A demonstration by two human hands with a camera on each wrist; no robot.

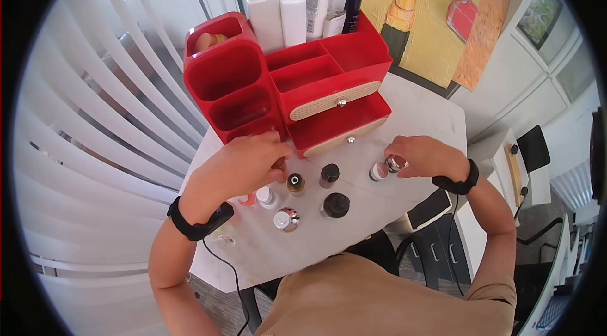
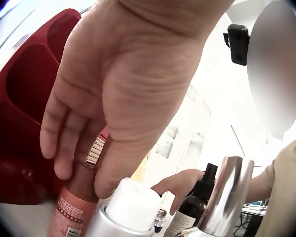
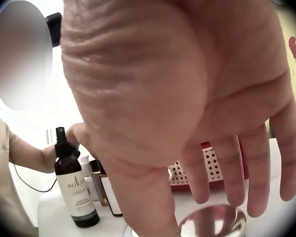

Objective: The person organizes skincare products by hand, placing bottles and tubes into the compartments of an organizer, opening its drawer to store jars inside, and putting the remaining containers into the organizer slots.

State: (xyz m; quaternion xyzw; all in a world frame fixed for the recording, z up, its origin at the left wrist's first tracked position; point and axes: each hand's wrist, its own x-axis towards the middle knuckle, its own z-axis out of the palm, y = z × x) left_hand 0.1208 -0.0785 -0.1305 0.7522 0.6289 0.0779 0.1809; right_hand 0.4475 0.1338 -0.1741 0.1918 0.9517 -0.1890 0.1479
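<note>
From the head camera, your left hand (image 1: 243,162) closes over a bottle at the foot of the red plastic organiser (image 1: 284,83), hiding it almost wholly. Your right hand (image 1: 420,156) curls over a silver-capped jar (image 1: 396,163) on the white marble-look table (image 1: 417,115), just beside a pink-lidded pot (image 1: 379,171). Between your hands stand a dark brown bottle with a black cap (image 1: 335,205) and smaller capped bottles.

At the left wrist, your fingers (image 2: 64,143) and thumb wrap the brown top of a slim pink bottle with a printed label (image 2: 71,210); its base is cut off by the frame. A white cap (image 2: 130,205) and a blurred chrome cylinder (image 2: 227,197) crowd the foreground.

At the right wrist, your palm fills the view, fingers (image 3: 232,173) spread loosely above the jar's shiny lid (image 3: 212,222); whether they touch it cannot be told here.
</note>
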